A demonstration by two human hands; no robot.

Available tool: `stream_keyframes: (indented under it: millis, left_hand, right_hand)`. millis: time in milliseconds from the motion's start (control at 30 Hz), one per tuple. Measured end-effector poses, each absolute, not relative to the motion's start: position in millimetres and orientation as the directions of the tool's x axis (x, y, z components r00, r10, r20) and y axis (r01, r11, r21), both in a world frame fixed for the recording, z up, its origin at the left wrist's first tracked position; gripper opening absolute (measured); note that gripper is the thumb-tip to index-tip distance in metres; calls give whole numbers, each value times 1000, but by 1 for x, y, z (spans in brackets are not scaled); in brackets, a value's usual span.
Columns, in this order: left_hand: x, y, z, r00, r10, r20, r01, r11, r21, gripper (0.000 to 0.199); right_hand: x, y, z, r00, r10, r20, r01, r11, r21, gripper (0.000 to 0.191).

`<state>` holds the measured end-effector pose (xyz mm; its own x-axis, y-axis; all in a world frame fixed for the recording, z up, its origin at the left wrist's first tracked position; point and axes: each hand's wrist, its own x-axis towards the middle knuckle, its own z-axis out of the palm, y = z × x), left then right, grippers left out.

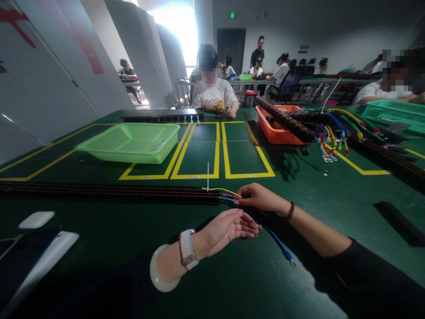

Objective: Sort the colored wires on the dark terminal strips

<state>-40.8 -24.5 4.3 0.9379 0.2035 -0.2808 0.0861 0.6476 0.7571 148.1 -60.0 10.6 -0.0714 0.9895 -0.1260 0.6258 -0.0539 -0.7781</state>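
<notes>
A long dark wiring duct (109, 193) lies across the table from the left. Blue, red and yellow-green wires (228, 197) come out of its right end. My right hand (260, 197), with a beaded bracelet at the wrist, has its fingers closed around these wires just beyond the duct. Below it, my left hand (229, 228) is turned palm up with fingers stretched out, and I see nothing in it. A blue wire (277, 241) runs out past the left fingertips and ends in a ring terminal (292, 263). A white cable tie (208, 177) stands up from the duct near its end.
A light green basket (133, 139) sits at the left behind the duct. An orange basket (282, 126) at the right carries ducts with bundled wire ends (330, 144). White objects (36, 219) lie at the left edge. A person (215, 93) sits across the green table.
</notes>
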Motion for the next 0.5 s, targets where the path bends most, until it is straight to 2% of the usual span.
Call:
stream_keyframes:
  millis: [300,400,500]
  left_hand:
    - [-40,-24,3,938,203,-282,66,694,717,30]
    - [-40,-25,3,932,216,-292,68,686,724,29]
    - [-40,-25,4,929,218,-300,71,689,721,30]
  right_hand:
    - [147,-59,14,-81,981,-174,613,-88,-785,44]
    - [145,-60,16,-28,994,-108,733,-53,-678,40]
    - [139,-63,18,-39,997,70,880,67,-469,34]
